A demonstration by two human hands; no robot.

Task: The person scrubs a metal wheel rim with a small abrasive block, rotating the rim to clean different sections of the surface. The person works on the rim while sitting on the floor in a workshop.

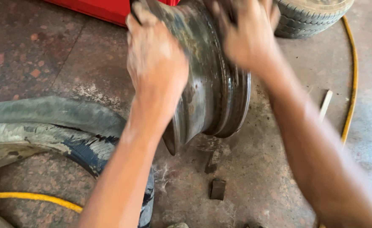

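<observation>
Standing upright, steel rim (213, 90) apparently between gripping fingers (140, 19).

Wheel rim (211, 93) upright on floor (262, 169), tyre (55, 126) lying left, second tyre (308, 14) behind right, hose (351, 80) along right.

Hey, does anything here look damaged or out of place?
The steel wheel rim held on edge by the left hand and right hand looks rusty and stained. The tyre lying on the floor at left looks worn and dusty.

One head-worn camera looks steeply down, close over both forearms, at the workshop floor (38, 55).
</observation>
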